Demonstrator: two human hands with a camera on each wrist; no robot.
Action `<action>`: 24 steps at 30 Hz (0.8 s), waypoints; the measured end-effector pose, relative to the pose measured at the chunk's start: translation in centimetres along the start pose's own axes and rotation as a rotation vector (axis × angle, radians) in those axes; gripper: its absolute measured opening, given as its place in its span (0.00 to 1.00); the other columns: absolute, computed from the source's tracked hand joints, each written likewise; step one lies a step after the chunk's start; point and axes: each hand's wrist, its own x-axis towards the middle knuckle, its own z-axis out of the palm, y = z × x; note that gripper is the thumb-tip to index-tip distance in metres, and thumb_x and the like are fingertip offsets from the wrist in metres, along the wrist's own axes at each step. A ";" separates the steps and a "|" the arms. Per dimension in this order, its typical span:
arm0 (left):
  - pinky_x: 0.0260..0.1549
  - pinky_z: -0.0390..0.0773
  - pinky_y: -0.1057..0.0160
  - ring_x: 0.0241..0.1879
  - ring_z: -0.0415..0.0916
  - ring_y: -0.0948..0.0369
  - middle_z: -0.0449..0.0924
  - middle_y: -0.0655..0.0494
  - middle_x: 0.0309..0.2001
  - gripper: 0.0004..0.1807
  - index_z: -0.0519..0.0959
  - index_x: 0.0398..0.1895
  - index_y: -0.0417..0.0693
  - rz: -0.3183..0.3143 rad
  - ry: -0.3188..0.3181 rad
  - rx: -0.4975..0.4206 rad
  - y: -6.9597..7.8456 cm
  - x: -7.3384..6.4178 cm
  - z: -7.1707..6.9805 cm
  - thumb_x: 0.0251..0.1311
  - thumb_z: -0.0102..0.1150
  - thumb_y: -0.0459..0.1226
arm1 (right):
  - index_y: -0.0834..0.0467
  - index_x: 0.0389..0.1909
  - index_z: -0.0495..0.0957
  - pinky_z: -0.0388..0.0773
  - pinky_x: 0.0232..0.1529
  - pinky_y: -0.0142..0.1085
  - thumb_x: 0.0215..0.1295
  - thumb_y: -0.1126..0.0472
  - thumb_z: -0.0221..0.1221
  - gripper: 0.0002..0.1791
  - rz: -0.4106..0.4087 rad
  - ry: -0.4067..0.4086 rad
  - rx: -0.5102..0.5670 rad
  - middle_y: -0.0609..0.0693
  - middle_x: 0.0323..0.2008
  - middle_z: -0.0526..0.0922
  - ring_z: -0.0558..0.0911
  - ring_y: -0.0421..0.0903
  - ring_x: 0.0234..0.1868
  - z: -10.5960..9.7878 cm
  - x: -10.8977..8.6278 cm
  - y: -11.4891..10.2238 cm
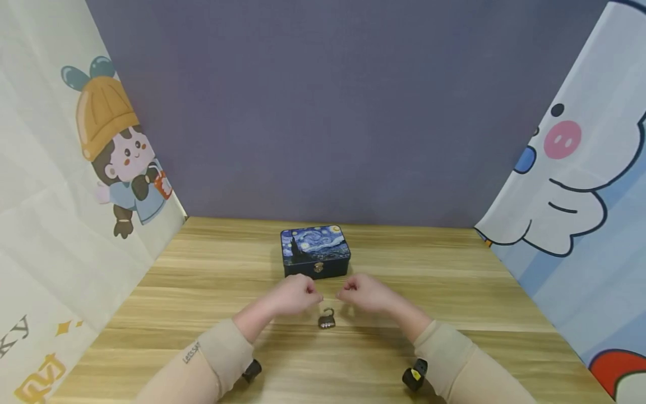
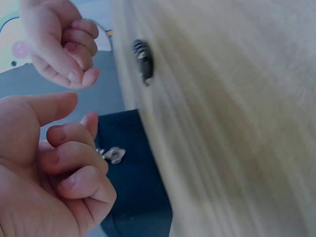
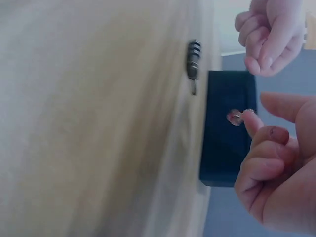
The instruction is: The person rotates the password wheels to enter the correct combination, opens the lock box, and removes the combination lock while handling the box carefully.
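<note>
My left hand (image 1: 296, 293) and right hand (image 1: 367, 292) hover over the table in front of a tin box (image 1: 317, 247), apart from each other. Both hold nothing; the fingers curl loosely, with thumb and index finger apart in the wrist views. The box is shut, dark blue, with a swirling starry-night picture on its lid and a metal clasp (image 1: 318, 267) on its front. Nearer to me, between the hands, lies a small dark combination padlock (image 1: 326, 321), its shackle open. Number wheels show on the padlock (image 3: 193, 59) in the right wrist view.
A wood-grain table (image 1: 202, 269) bears the box and padlock. Behind it rises a grey-blue panel (image 1: 323, 112). Cloths with cartoon figures hang at the left (image 1: 40, 168) and right (image 1: 605, 224). Dark wrist devices sit below both sleeves.
</note>
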 end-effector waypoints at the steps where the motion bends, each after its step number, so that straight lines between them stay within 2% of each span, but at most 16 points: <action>1: 0.17 0.67 0.65 0.15 0.65 0.66 0.70 0.61 0.16 0.16 0.76 0.22 0.48 0.012 0.016 -0.010 0.0 -0.1 -0.3 0.70 0.61 0.41 | 0.60 0.29 0.82 0.64 0.21 0.32 0.69 0.55 0.63 0.13 -0.017 0.008 -0.006 0.44 0.20 0.74 0.67 0.39 0.20 -0.3 0.0 -0.1; 3: 0.19 0.69 0.64 0.17 0.67 0.65 0.73 0.60 0.19 0.11 0.79 0.29 0.48 0.036 0.044 -0.027 -0.1 -0.2 -1.0 0.70 0.61 0.42 | 0.58 0.33 0.83 0.67 0.23 0.33 0.69 0.55 0.63 0.10 -0.065 0.026 -0.022 0.45 0.23 0.76 0.70 0.39 0.22 -0.9 0.0 -0.3; 7: 0.20 0.71 0.63 0.19 0.67 0.64 0.73 0.59 0.21 0.10 0.80 0.34 0.48 0.085 0.103 -0.070 -0.1 -0.7 -2.4 0.71 0.61 0.43 | 0.55 0.38 0.84 0.69 0.23 0.33 0.68 0.54 0.65 0.08 -0.133 0.076 -0.061 0.44 0.22 0.74 0.71 0.39 0.22 -2.0 -0.1 -0.5; 10: 0.22 0.71 0.62 0.20 0.68 0.63 0.73 0.59 0.23 0.09 0.79 0.36 0.51 0.106 0.166 -0.079 -0.2 -1.2 -3.4 0.70 0.62 0.45 | 0.56 0.42 0.83 0.69 0.24 0.33 0.67 0.52 0.66 0.12 -0.169 0.104 -0.087 0.44 0.22 0.74 0.70 0.39 0.22 -2.9 -0.2 -0.5; 13: 0.25 0.71 0.61 0.22 0.68 0.62 0.72 0.59 0.25 0.09 0.79 0.36 0.53 0.108 0.239 -0.046 -0.4 -1.8 -4.4 0.69 0.64 0.47 | 0.59 0.48 0.81 0.72 0.29 0.36 0.67 0.51 0.67 0.18 -0.213 0.123 -0.118 0.45 0.27 0.76 0.73 0.41 0.27 -3.8 -0.4 -0.4; 16: 0.28 0.72 0.60 0.26 0.69 0.61 0.73 0.57 0.30 0.10 0.79 0.39 0.52 0.109 0.300 -0.019 -0.9 -2.3 -5.2 0.68 0.65 0.48 | 0.59 0.56 0.79 0.78 0.42 0.42 0.65 0.48 0.69 0.25 -0.237 0.160 -0.175 0.48 0.39 0.80 0.78 0.45 0.39 -4.5 -0.7 -0.2; 19: 0.33 0.74 0.58 0.33 0.71 0.59 0.75 0.55 0.39 0.15 0.80 0.46 0.49 0.114 0.354 0.039 -1.6 -2.7 -5.8 0.68 0.65 0.49 | 0.56 0.64 0.76 0.76 0.57 0.52 0.62 0.40 0.69 0.35 -0.229 0.214 -0.263 0.52 0.54 0.79 0.77 0.51 0.55 -5.2 -1.2 0.0; 22: 0.42 0.77 0.54 0.43 0.74 0.56 0.77 0.53 0.49 0.24 0.78 0.55 0.45 0.117 0.406 0.152 -2.3 -3.0 -6.3 0.66 0.66 0.52 | 0.54 0.69 0.72 0.69 0.63 0.59 0.59 0.32 0.67 0.44 -0.211 0.265 -0.349 0.56 0.65 0.73 0.73 0.57 0.65 -5.8 -1.7 0.4; 24: 0.51 0.77 0.49 0.52 0.74 0.53 0.76 0.51 0.56 0.31 0.76 0.61 0.44 0.121 0.436 0.235 -2.8 -3.2 -6.4 0.64 0.67 0.54 | 0.53 0.71 0.69 0.66 0.65 0.63 0.58 0.30 0.67 0.46 -0.207 0.287 -0.390 0.58 0.70 0.68 0.68 0.61 0.69 -6.2 -2.0 0.7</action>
